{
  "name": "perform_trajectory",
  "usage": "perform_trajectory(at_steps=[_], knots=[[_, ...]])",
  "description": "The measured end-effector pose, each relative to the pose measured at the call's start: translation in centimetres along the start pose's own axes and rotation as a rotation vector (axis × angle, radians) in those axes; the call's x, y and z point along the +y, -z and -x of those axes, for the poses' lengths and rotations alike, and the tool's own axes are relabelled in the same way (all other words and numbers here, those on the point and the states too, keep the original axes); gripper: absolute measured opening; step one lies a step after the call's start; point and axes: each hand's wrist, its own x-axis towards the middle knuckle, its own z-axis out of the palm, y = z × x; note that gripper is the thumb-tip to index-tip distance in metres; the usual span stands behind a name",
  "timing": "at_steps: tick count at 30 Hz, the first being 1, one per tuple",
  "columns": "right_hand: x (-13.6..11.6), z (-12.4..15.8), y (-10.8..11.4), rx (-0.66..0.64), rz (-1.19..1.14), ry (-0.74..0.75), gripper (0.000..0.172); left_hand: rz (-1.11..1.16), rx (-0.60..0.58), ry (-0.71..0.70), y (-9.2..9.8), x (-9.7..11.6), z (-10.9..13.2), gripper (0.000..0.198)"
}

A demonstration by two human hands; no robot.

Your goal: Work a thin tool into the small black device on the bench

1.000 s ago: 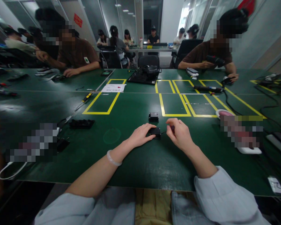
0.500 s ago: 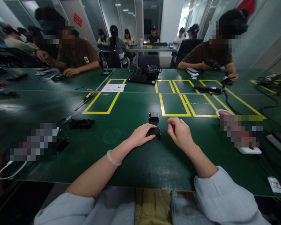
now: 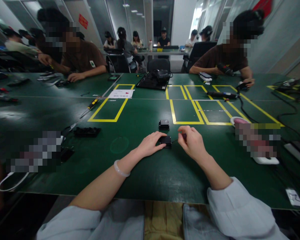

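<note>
My left hand (image 3: 150,144) rests on the green table (image 3: 145,180), its fingertips pressed against a small black block (image 3: 166,141) and holding it in place. Just to the right, my right hand (image 3: 192,142) is closed in a pinch around a thin dark tool (image 3: 178,138) whose tip points at the block. A second small black block (image 3: 163,124) lies a little farther away, untouched. A pale bracelet circles my left wrist.
Yellow taped rectangles (image 3: 107,110) mark the table. A black tray (image 3: 87,132) and a screwdriver (image 3: 91,106) lie left, a keyboard-like black unit (image 3: 153,81) sits at the far middle, cables (image 3: 287,110) run right. Other people work across the table.
My right hand has shifted slightly, its pinch with the thin tool staying at the block. My left hand has not moved. The person at far right lowered a hand-held device.
</note>
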Motion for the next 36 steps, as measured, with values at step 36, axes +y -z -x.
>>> perform_trajectory(at_steps=[36], knots=[[-0.01,0.06,0.10,-0.063,-0.061,-0.061,0.013,-0.008,0.002,0.001,0.01,-0.03,-0.01,0.037]])
